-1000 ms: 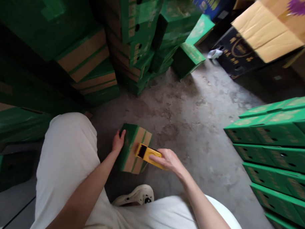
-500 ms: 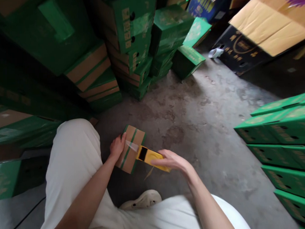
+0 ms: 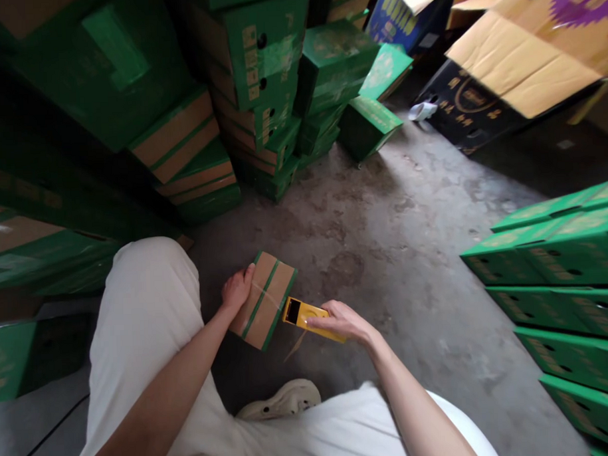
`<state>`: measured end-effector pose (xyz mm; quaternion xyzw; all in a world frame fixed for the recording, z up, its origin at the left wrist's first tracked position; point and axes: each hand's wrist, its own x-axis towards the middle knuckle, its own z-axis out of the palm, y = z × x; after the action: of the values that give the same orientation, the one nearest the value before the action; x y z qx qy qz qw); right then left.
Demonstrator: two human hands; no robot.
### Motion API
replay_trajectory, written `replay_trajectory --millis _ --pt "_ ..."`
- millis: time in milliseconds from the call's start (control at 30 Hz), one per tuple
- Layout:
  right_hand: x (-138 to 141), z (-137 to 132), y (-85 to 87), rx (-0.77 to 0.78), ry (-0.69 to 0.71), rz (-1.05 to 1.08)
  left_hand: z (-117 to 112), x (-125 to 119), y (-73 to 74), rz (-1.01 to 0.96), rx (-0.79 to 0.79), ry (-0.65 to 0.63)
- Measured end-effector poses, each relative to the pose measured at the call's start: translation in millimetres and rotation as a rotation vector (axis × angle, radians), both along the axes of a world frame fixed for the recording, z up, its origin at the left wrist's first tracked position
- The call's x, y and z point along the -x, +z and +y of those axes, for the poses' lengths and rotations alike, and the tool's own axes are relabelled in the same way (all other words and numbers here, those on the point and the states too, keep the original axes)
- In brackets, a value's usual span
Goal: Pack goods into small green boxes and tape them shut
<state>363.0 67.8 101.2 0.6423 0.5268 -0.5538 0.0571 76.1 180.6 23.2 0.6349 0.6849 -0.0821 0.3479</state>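
A small brown and green cardboard box [image 3: 257, 316] is tilted between my knees, above the floor. My left hand [image 3: 237, 289] grips its left edge, fingers over the rim. Clear packing tape [image 3: 272, 294] runs across the brown face towards the right edge. In my right hand [image 3: 341, 320] is a yellow tape dispenser [image 3: 313, 316], its black-marked front end close against the box's right side. Whether the dispenser touches the box I cannot tell. A thin strip [image 3: 295, 346] hangs below the dispenser.
Green boxes [image 3: 265, 50] are stacked high on the left and ahead. Another green stack [image 3: 559, 259] stands at the right. An open black carton [image 3: 474, 102] with tan flaps is at the far right. My shoe [image 3: 283, 400] rests on the concrete floor [image 3: 374, 252].
The dispenser has moved right and slightly down, from over the brown face to the box's right edge. The tape between them now lies along the box. My left hand keeps its hold.
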Motion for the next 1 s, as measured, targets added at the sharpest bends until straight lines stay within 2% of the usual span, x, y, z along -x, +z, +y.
replay_trajectory --millis 100,167,300,367,500,633,700,800,900,1000 --pt "-7 -12 10.7 0.022 -0.063 -0.005 -8 -9 -5.5 -0.05 0.034 0.004" --pt "-11 -16 18.5 0.027 -0.081 -0.046 -12 -14 -10.7 -0.102 0.062 0.05" --pt "-12 -11 30.4 -0.001 -0.079 -0.112 -12 -16 -19.0 -0.227 0.094 0.193" --pt "-4 -3 31.7 -0.011 -0.073 -0.077 -9 -13 -20.0 -0.256 0.037 0.253" --pt "33 17 21.3 -0.086 -0.006 0.045 -4 -2 -14.2 -0.29 -0.161 0.343" --pt "75 40 5.2 -0.172 0.119 -0.007 -5 10 -2.6 -0.338 -0.126 0.277" --pt "84 48 2.0 -0.169 0.159 -0.032 -5 14 2.7 -0.303 -0.118 0.222" --pt "73 49 4.2 -0.118 0.166 0.015 -2 18 6.5 -0.176 -0.099 0.171" --pt "37 35 8.6 -0.002 0.118 0.062 5 21 2.2 -0.039 -0.07 0.192" --pt "-4 14 7.9 0.069 0.093 -0.022 8 22 -9.6 0.009 -0.039 0.264"
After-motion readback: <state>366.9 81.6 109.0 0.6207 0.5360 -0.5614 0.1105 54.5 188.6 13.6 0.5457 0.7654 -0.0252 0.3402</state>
